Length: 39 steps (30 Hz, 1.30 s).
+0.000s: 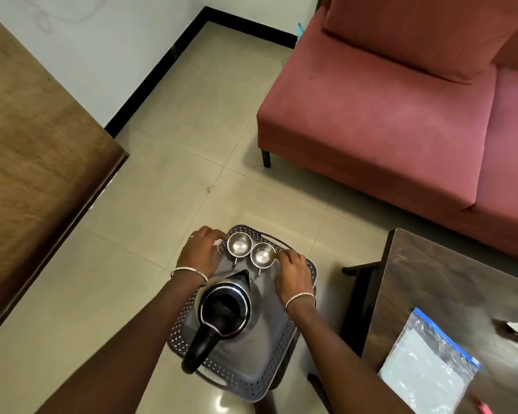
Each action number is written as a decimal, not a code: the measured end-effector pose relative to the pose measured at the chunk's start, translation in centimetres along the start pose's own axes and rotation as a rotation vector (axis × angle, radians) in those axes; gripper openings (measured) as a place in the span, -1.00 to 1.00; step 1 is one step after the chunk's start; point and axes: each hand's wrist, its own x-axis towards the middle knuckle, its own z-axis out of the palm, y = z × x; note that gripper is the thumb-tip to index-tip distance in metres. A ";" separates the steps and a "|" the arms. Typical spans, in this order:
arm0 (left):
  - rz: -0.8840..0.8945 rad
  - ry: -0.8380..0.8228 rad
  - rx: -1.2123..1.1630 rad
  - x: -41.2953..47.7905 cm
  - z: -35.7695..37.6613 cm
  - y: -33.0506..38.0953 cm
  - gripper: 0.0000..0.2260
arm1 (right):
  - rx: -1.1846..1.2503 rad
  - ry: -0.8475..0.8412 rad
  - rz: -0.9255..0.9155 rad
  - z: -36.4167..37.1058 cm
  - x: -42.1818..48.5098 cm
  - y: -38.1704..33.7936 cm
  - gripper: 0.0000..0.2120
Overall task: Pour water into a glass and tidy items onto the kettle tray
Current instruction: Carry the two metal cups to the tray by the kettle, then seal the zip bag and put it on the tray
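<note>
A grey perforated tray (pixel 277 358) sits low in front of me. On it stands a steel kettle (pixel 225 306) with a black lid and black handle, spout pointing away. Beyond the spout stand two small steel cups, one on the left (pixel 239 245) and one on the right (pixel 263 256), both upright and looking empty. My left hand (pixel 200 255) rests beside the left cup, fingers curled by its rim. My right hand (pixel 295 273) touches the rim of the right cup with its fingertips. Whether either hand grips a cup is unclear.
A wooden surface (pixel 33 150) fills the left. A red sofa (pixel 401 115) stands ahead on the right. A dark table (pixel 461 294) at the right holds a clear zip bag (pixel 428 366). Tiled floor (pixel 168 180) lies between them.
</note>
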 end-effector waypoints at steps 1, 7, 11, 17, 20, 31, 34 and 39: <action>-0.021 0.046 -0.043 -0.7 -0.7 0.2 -0.67 | 0.010 -0.011 0.013 -0.5 -0.9 0.2 -0.52; -0.041 0.193 -0.181 -5.8 -3.8 3.6 -0.77 | 0.096 -0.011 0.057 -3.4 -7.0 1.3 -0.72; -0.026 0.258 -0.260 -10.2 -4.2 7.5 -0.77 | 0.167 0.033 0.099 -5.3 -11.4 1.5 -0.80; 0.038 0.152 -0.352 -18.3 -1.9 14.0 -0.82 | 0.236 0.096 0.139 -8.8 -19.5 2.7 -0.84; 0.056 0.114 -0.352 -21.7 0.3 16.8 -0.82 | 0.262 0.171 0.158 -10.2 -23.9 4.2 -0.85; 0.078 -0.117 -0.304 -27.2 8.9 25.1 -0.84 | 0.386 0.268 0.503 -12.6 -35.0 15.7 -0.90; 0.077 -0.153 -0.294 -26.2 11.4 27.2 -0.84 | 0.401 0.295 0.586 -13.2 -35.9 19.4 -0.92; 0.065 -0.210 -0.258 -24.2 16.2 32.1 -0.81 | 0.472 0.321 0.696 -14.4 -34.8 26.0 -0.92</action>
